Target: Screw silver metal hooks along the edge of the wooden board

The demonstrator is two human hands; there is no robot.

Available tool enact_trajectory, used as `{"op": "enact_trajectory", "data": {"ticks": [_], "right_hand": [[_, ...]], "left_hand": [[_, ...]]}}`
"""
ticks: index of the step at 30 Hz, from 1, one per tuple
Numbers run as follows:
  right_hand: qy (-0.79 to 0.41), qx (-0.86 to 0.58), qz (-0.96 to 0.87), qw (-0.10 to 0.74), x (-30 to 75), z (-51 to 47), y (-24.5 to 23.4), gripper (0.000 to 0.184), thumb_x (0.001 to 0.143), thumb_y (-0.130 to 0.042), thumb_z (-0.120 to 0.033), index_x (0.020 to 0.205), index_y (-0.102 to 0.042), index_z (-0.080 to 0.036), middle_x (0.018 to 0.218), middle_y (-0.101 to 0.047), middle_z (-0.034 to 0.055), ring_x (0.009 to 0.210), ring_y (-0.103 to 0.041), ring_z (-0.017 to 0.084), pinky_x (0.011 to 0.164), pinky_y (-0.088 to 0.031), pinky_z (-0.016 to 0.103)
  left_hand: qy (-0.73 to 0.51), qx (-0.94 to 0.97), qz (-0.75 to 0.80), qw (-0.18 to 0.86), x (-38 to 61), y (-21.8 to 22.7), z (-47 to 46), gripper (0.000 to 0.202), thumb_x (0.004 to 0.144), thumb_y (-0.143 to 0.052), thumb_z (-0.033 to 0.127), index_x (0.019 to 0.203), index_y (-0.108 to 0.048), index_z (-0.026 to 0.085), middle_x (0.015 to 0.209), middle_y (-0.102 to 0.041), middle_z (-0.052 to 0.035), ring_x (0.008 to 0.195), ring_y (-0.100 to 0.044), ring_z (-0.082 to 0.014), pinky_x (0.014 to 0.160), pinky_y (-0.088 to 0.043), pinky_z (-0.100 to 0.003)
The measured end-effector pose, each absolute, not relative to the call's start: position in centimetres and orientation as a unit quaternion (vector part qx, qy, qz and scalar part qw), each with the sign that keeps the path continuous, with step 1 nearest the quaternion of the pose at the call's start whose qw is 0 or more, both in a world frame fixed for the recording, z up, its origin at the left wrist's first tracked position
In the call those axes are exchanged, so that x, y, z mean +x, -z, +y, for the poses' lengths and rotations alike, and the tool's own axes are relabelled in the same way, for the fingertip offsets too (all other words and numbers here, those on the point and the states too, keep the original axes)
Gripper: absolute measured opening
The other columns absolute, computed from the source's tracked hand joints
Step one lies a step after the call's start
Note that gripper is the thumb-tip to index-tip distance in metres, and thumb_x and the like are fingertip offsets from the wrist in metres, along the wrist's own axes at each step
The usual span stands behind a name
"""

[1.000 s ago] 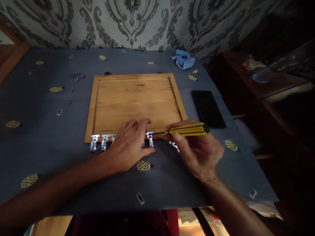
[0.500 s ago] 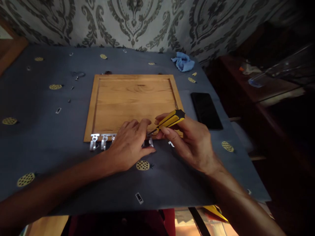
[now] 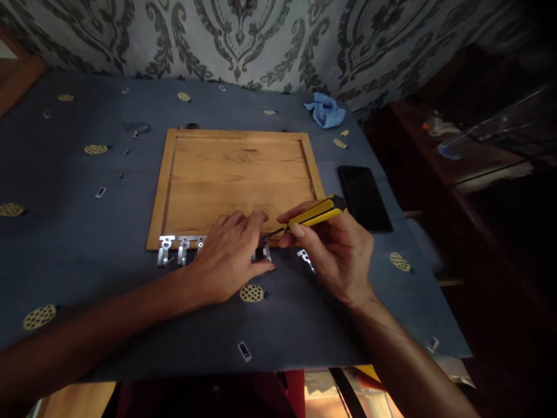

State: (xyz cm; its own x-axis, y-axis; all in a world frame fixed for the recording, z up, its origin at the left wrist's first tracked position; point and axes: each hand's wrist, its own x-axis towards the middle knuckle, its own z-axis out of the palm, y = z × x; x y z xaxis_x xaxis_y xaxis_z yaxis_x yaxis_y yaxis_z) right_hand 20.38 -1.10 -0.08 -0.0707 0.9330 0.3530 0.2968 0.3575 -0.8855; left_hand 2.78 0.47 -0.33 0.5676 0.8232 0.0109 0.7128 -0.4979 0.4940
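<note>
One screwdriver (image 3: 317,213), steeper than at first

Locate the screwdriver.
In the head view, the screwdriver is in the right hand, right of the left hand, its tip by the near edge of the wooden board.

Dim — right edge nearly black.

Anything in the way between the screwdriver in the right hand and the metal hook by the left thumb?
Nothing visible is: the screwdriver in the right hand points at the near edge of the wooden panel, by that metal hook. The left hand rests close on its left, not across it.
</note>
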Motion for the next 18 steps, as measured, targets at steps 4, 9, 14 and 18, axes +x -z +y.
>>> {"op": "enact_trajectory", "data": {"ticks": [4, 9, 14, 18], "right_hand": [[-0.296, -0.489, -0.652, 0.499, 20.2, -1.3, 0.5, 0.012, 0.088, -0.066, -0.032, 0.085, -0.061, -0.021, 0.084, -0.066, -0.0007, 0.061, -0.066, 0.01, 0.055, -0.057, 0.025], [-0.278, -0.505, -0.637, 0.511, 20.2, -1.4, 0.9, 0.015, 0.084, -0.07, -0.034, 0.086, -0.061, -0.022, 0.083, -0.065, -0.0012, 0.064, -0.065, 0.011, 0.057, -0.057, 0.026], [-0.25, -0.514, -0.64, 0.513, 20.0, -1.5, 1.1, 0.014, 0.085, -0.069, -0.033, 0.086, -0.059, -0.023, 0.081, -0.066, -0.0015, 0.064, -0.065, 0.012, 0.056, -0.056, 0.027], [-0.226, -0.518, -0.645, 0.514, 19.9, -1.6, 1.3, 0.013, 0.085, -0.069, -0.033, 0.087, -0.06, -0.023, 0.078, -0.065, -0.0016, 0.063, -0.065, 0.013, 0.055, -0.055, 0.027]], "left_hand": [[-0.13, 0.856, 0.449, 0.22, 2.8, 0.5, 0.4, 0.053, 0.076, -0.078, 0.035, 0.115, -0.046, 0.019, 0.111, -0.063, -0.0089, 0.103, -0.06, -0.0294, 0.089, -0.046, -0.045], [-0.128, 0.858, 0.448, 0.217, 2.8, 0.5, 0.4, 0.055, 0.077, -0.078, 0.036, 0.118, -0.045, 0.018, 0.11, -0.064, -0.0084, 0.103, -0.059, -0.0293, 0.088, -0.047, -0.045], [-0.126, 0.861, 0.443, 0.214, 2.8, 0.4, 0.4, 0.055, 0.077, -0.078, 0.036, 0.118, -0.046, 0.016, 0.109, -0.064, -0.0095, 0.103, -0.059, -0.0301, 0.088, -0.046, -0.045], [-0.119, 0.859, 0.452, 0.212, 2.9, 0.4, 0.4, 0.055, 0.077, -0.078, 0.036, 0.118, -0.046, 0.017, 0.11, -0.064, -0.0096, 0.104, -0.059, -0.0305, 0.089, -0.046, -0.046]]}}
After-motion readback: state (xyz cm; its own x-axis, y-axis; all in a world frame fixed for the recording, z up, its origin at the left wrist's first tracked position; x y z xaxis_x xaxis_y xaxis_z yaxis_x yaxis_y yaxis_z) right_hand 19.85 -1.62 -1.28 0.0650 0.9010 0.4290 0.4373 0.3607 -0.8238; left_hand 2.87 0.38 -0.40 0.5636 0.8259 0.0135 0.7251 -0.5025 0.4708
